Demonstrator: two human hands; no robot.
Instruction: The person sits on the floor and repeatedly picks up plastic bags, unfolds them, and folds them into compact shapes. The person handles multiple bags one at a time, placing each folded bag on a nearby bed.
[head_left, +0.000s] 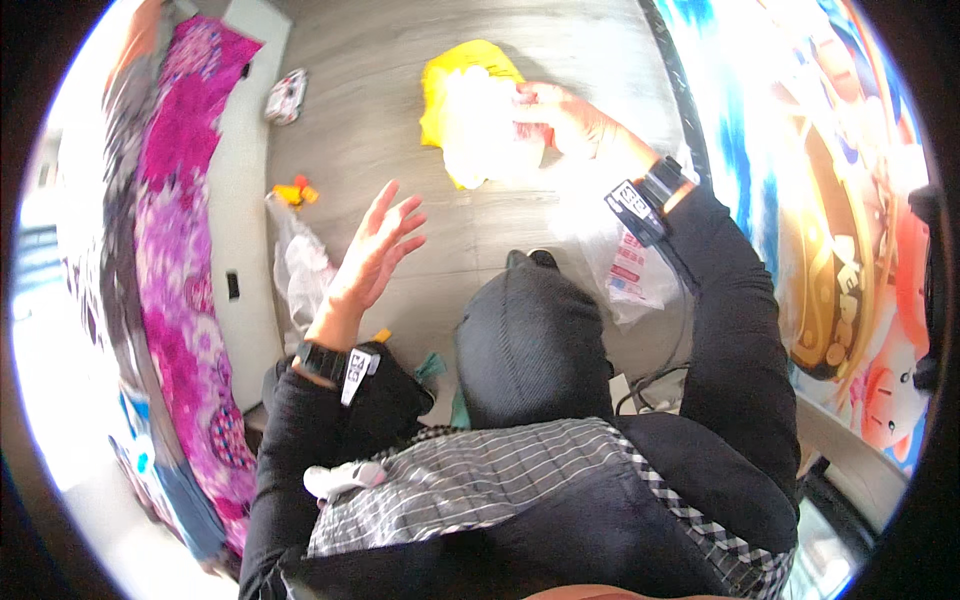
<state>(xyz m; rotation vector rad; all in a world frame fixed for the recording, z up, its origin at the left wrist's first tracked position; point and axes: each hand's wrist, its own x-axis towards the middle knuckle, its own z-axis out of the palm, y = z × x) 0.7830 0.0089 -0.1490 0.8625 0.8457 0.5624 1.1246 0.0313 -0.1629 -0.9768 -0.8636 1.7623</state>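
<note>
My right hand reaches far forward over the floor, its fingers curled on a red-and-white item. Just left of it is a bright white thing, washed out by glare so that its kind and outline are lost. Crumpled yellow material shows behind and around this white thing. My left hand hangs in the air to the left, fingers spread and holding nothing. A clear plastic bag with white contents lies beside that hand, against the white panel.
A clear plastic bag with red print lies under my right forearm. Small yellow-and-orange pieces and a white-and-red toy-like object rest on the wood-look floor. Purple patterned fabric borders the left; a colourful printed surface borders the right.
</note>
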